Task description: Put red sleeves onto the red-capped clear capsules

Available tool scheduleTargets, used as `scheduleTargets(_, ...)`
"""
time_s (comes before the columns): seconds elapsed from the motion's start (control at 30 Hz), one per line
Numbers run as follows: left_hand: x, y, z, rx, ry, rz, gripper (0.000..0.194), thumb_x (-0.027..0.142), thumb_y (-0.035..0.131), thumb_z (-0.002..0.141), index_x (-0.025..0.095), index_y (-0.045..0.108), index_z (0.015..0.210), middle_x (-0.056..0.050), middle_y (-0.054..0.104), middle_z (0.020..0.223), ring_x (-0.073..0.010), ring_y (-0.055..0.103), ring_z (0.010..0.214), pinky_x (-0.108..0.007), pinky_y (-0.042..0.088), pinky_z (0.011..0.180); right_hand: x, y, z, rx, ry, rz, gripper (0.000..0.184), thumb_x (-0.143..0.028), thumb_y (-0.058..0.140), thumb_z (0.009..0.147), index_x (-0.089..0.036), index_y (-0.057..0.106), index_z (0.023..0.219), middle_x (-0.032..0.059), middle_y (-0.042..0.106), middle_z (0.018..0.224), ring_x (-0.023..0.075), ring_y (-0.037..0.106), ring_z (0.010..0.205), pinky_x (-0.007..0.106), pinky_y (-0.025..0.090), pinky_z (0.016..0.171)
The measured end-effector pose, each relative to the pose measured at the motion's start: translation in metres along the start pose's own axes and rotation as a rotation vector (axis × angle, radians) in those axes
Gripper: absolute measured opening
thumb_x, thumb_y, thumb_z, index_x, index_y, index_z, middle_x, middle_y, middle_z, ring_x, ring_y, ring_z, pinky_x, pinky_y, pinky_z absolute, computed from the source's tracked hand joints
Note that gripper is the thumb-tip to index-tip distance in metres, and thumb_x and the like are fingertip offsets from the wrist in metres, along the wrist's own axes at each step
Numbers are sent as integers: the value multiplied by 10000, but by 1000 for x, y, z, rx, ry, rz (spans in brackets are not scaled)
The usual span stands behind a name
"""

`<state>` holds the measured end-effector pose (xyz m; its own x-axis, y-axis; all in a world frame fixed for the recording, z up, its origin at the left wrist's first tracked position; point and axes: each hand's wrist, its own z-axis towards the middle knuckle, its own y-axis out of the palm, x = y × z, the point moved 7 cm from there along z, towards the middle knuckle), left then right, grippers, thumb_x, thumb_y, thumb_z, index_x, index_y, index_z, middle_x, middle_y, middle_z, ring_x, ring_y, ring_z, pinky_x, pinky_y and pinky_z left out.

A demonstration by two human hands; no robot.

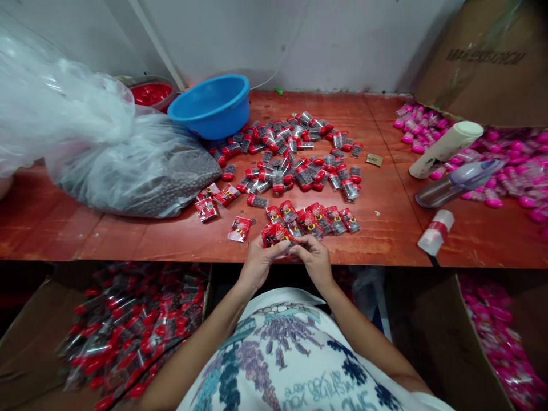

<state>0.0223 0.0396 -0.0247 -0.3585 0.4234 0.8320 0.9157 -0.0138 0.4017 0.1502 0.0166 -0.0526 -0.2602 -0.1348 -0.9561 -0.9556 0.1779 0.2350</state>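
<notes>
My left hand (258, 264) and my right hand (315, 257) both grip one small red printed packet (274, 233) at the table's front edge. The left thumb lies across its front, and the right fingers pinch its right side. Just beyond the hands is a group of similar red packets (319, 217) with dark contents. A flat red-and-pink packet (240, 229) lies to the left, with a few more flat packets (208, 209) behind it. Farther back spreads a pile of small clear containers with red caps (282, 160), filled with something dark.
A blue basin (214, 105) and a large clear bag of dark beads (145, 165) stand on the left. On the right are a white tumbler (447, 148), a purple-lidded bottle (454, 184), a tape roll (436, 231) and pink containers (500, 165). Boxes (29, 342) of containers stand below.
</notes>
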Motion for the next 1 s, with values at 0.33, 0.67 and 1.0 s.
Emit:
scheduleTargets(0.33, 7, -21, 15, 83, 1, -237, 344, 138, 755, 679, 137, 654, 1009, -83, 736, 900, -201, 703, 818, -329, 564, 781, -54, -11, 18, 173, -372, -688, 301, -377, 635, 832, -264, 665, 1110, 72, 643, 1015, 233, 612, 910, 348, 493, 812)
scheduleTargets(0.67, 0, -13, 28, 140, 23, -232, 334, 150, 840, 564, 127, 703, 868, -50, 742, 804, -161, 695, 705, -243, 568, 677, -32, 26, 23, -70, -298, -464, 494, -304, 597, 853, -281, 495, 1336, 45, 663, 1120, 197, 636, 951, 318, 507, 849)
scheduleTargets(1.0, 1, 5, 32, 110, -89, -209, 292, 64, 806, 582, 98, 698, 851, -80, 745, 811, -184, 703, 699, -292, 595, 691, -67, 4, 39, -224, -439, -888, 484, -296, 527, 899, -355, 466, 1375, -2, 726, 839, 183, 653, 685, 260, 480, 653)
